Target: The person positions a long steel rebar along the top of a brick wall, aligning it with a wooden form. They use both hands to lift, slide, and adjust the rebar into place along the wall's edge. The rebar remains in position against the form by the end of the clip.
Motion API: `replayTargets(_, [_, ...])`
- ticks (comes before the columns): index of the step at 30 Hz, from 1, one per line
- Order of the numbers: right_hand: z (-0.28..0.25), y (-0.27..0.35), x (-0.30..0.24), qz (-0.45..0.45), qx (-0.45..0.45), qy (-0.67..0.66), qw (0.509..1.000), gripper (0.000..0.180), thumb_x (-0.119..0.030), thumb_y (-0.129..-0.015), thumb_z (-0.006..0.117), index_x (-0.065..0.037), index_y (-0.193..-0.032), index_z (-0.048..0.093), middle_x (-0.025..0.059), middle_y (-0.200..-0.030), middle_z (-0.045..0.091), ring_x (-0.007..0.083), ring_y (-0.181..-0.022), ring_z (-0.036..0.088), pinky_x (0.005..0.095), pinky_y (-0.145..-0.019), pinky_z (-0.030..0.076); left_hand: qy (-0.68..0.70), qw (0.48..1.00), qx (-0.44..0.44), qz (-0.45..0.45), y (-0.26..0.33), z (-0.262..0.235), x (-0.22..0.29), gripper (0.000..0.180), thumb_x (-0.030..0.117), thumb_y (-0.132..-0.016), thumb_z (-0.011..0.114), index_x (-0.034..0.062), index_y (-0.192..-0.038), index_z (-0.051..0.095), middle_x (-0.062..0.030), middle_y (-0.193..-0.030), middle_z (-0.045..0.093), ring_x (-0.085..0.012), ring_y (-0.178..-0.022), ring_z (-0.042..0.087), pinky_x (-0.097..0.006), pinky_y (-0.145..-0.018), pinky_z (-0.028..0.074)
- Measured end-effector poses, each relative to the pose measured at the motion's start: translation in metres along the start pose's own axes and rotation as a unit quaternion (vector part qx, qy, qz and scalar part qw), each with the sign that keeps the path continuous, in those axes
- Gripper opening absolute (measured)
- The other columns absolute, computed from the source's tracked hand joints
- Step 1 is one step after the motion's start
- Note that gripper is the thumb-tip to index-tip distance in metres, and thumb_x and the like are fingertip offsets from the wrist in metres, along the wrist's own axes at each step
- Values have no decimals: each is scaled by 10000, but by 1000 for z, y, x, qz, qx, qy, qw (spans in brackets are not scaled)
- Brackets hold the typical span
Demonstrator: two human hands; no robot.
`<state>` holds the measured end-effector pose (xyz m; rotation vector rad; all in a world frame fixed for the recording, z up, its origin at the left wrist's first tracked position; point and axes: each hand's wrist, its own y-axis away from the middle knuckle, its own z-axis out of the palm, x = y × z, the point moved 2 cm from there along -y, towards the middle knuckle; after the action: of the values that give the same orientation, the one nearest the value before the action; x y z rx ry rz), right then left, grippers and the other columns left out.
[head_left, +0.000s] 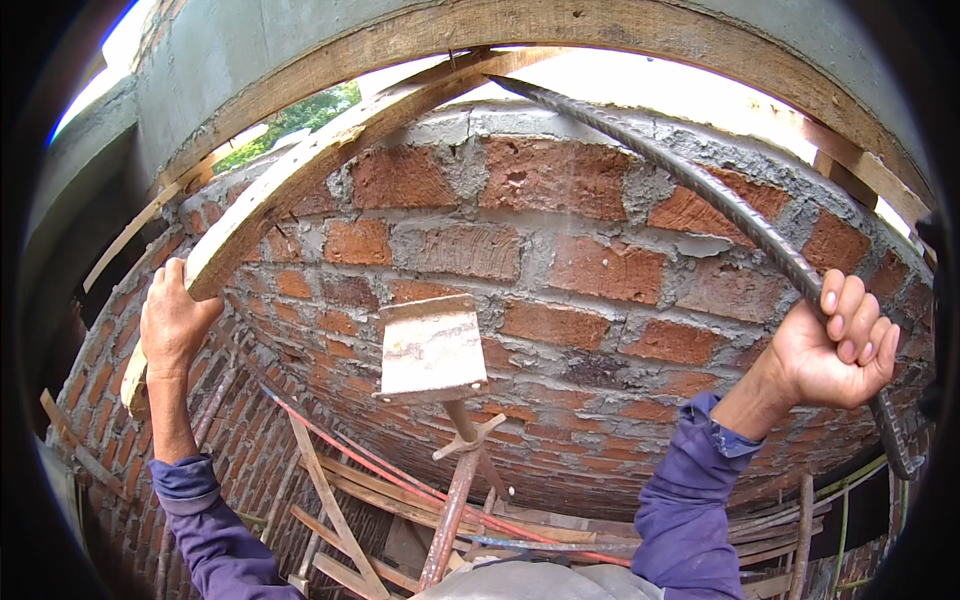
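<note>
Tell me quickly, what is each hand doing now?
Left hand: closed on the wooden plank.
Right hand: closed on the steel rebar.

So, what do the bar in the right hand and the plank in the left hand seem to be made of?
The bar looks like steel rebar: dark, ribbed, slightly rusty. The plank looks like rough unpainted wood: pale grain, grey mortar stains. The right hand and left hand each grip one.

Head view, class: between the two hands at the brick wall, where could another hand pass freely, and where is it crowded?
Free: the bare brick wall between the wooden plank held by the left hand and the steel rebar gripped by the right hand, above the metal prop head. Crowded: below, around the prop's post, where loose planks and poles crisscross.
</note>
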<state>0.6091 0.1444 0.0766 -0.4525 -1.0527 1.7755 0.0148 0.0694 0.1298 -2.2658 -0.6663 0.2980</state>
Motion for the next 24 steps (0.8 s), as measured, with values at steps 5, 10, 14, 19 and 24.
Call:
replayTargets(5, [-12,14,-16,41,52,45,997,377,-221,-1041,476,-178,-673,402,-12,-568,384,176,-656,464,433,-850,483,-49,992,104,59,11,-29,18,641,240,-685,846,37,-1232,583,-220,-1204,623,-395,-1146,621,-485,-972,506])
replayTargets(10, [13,20,-18,103,17,101,989,301,-249,-1054,471,-130,-778,478,56,-705,537,268,-846,638,555,-1047,470,318,880,264,236,86,-45,123,733,242,-784,861,17,-1404,540,-203,-1324,596,-329,-1226,593,-449,-1048,480])
replayTargets(14, [13,48,-30,118,-8,179,977,300,-300,-1073,423,-95,-860,475,119,-829,585,344,-1010,655,598,-1082,433,762,557,-263,201,144,-22,272,765,377,-934,750,-37,-1476,404,-213,-1372,547,-276,-1249,582,-421,-1081,459])
replayTargets(19, [24,74,-43,117,-107,273,949,363,-394,-1097,426,-70,-946,492,168,-955,631,369,-1133,621,577,-1109,399,873,-55,-477,-84,125,-39,416,689,637,-943,615,-1,-1199,583,-206,-1140,656,-353,-1113,653,-539,-1024,480])
replayTargets(24, [64,44,-115,127,-251,171,944,714,-658,-792,766,-138,-1234,557,114,-1213,704,375,-1249,612,616,-1168,340,849,-242,-436,-176,96,-76,442,360,335,-985,559,201,-674,437,68,-523,406,-103,-420,403,-298,-435,358])
